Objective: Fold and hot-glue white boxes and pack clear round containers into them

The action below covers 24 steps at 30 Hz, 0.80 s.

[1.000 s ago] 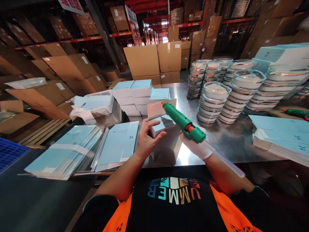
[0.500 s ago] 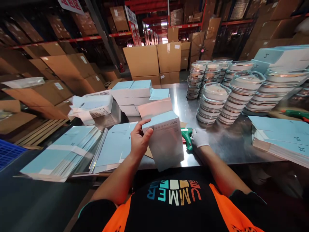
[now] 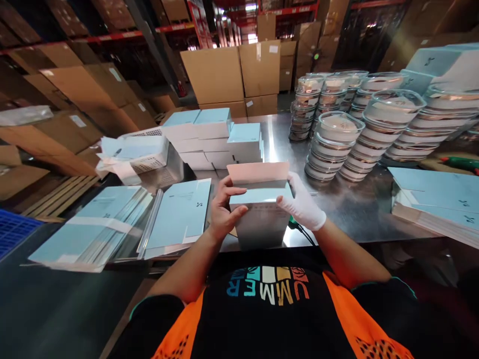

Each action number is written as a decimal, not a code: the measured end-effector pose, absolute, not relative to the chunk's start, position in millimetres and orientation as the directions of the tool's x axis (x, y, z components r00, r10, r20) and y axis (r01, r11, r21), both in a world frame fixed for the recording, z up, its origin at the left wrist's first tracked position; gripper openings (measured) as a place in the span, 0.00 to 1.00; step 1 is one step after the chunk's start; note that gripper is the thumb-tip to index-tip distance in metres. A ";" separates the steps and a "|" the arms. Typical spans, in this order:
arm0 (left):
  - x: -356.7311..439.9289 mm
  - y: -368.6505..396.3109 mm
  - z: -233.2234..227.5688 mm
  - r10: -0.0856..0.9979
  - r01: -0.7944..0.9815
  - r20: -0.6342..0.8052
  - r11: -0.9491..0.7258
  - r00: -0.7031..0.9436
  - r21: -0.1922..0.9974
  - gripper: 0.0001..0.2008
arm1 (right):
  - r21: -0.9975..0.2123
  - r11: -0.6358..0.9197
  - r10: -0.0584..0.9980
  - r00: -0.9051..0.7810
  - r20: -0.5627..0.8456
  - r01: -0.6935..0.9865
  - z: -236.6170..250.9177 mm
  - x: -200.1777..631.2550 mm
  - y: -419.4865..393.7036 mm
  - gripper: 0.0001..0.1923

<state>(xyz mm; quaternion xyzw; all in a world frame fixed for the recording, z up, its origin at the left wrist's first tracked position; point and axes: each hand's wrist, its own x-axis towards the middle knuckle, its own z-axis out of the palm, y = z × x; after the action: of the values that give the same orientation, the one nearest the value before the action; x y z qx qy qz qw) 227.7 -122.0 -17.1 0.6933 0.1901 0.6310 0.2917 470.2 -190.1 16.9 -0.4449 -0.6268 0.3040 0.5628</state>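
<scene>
A light cardboard box (image 3: 262, 224) stands in front of me at the table edge, its pale pink flap (image 3: 258, 171) raised at the far side. My bare left hand (image 3: 226, 207) grips the box's left side, thumb and fingers over the top edge. On the other side, my white-gloved right hand (image 3: 301, 202) holds the right edge, thumb on the near side. Behind the box, low at the right, part of a green glue gun (image 3: 292, 223) shows with its black cord; the rest of it is hidden.
Flat blue cartons (image 3: 175, 214) lie to the left. Folded blue boxes (image 3: 213, 132) are stacked at the back beside a white basket (image 3: 149, 154). Stacks of lidded glass containers (image 3: 335, 147) and more flat cartons (image 3: 437, 199) stand at the right.
My right hand has let go of the glue gun and now grips the box's right side. The box has turned more squarely toward me, its pink flap raised between both hands.
</scene>
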 end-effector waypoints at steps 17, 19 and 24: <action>201.9 -120.7 44.5 0.341 0.111 0.691 -0.928 0.638 0.355 0.15 | -0.502 0.789 0.603 -0.288 0.744 0.353 9.6 464.7 -195.7 0.14; 195.2 -122.6 62.4 0.411 0.210 0.543 -0.895 0.732 0.393 0.20 | -0.506 0.803 0.596 -0.413 0.688 0.316 20.3 459.2 -188.0 0.31; 164.9 -116.3 93.1 0.599 0.318 0.652 -0.800 0.464 0.509 0.36 | -0.530 0.594 0.742 -0.156 0.652 0.605 71.3 527.6 -142.7 0.42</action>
<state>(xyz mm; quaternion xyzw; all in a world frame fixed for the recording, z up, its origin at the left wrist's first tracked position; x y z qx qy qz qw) 164.9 -116.3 93.1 0.8405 0.2727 0.4400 0.1602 527.6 -142.7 71.3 -0.4448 -0.7569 0.0721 0.4734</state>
